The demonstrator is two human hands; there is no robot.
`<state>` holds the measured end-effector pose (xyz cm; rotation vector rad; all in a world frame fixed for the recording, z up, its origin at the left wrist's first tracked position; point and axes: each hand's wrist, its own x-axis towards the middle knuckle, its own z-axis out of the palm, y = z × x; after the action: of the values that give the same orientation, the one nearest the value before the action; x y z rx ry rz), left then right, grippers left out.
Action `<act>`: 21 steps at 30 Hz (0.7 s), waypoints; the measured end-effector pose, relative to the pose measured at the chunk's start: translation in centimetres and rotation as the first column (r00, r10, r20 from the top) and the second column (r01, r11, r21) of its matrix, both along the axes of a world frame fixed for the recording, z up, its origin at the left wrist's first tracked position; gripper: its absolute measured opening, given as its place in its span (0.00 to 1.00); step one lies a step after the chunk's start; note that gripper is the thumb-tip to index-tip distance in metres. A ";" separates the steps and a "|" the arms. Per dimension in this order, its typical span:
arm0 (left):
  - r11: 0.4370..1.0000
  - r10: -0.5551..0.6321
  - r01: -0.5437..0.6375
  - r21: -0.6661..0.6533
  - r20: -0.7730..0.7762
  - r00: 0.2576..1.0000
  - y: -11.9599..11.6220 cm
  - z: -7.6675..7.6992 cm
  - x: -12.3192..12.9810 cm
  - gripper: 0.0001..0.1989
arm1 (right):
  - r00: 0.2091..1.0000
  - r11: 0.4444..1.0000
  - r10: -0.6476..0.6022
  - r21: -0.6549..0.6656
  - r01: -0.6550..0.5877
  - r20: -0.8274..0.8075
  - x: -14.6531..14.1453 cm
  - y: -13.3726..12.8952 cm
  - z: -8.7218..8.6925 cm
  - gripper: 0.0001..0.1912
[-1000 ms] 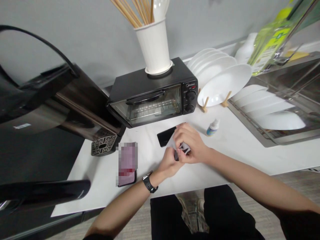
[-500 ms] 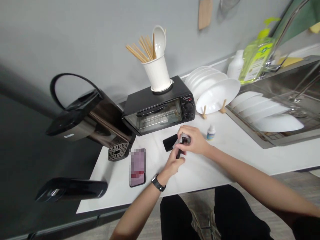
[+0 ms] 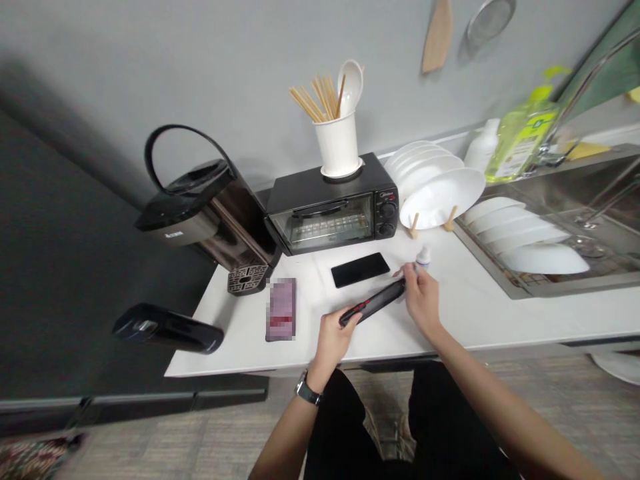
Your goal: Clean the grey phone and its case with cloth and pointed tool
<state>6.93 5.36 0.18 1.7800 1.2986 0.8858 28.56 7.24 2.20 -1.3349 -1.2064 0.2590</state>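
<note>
A slim black phone is tilted between my hands, with red buttons along its edge; it looks like it wears a black case. My left hand, with a watch on its wrist, pinches the near left end between thumb and fingers. At the far right end, my right hand is closed around the phone's end, and a bit of something pale grey shows by its fingertips. Behind the right fingers stands a small white bottle, partly hidden. Another black phone lies flat on the counter just beyond my hands.
On the white counter, a blurred-out purple phone screen lies left. Behind are a drinks machine, a toaster oven bearing a chopstick cup, and racked plates. The sink holds bowls.
My hands have moved apart, and the black phone between them is turned to stretch sideways. The phone on the counter now shows in full. The camera view has shifted.
</note>
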 end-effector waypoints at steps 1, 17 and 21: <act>1.000 0.000 0.000 0.009 0.000 1.000 0.0 -0.2 0.0 0.14 | 0.998 0.998 -0.053 0.027 0.054 -0.031 -0.1 -0.5 0.3 0.24; 0.983 -0.074 0.098 0.158 -0.153 0.985 0.6 -1.6 -0.5 0.13 | 0.630 0.867 0.475 -0.202 -0.456 0.614 -7.5 -6.5 -1.8 0.36; 0.982 -0.076 0.101 0.160 -0.159 0.984 0.7 -1.7 -0.7 0.13 | 0.494 0.837 0.479 -0.207 -0.507 0.726 -6.4 -5.3 -1.7 0.40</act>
<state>6.27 6.10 -1.47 2.0551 1.2590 0.8438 22.19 1.90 0.52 -1.0321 -2.3302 0.0627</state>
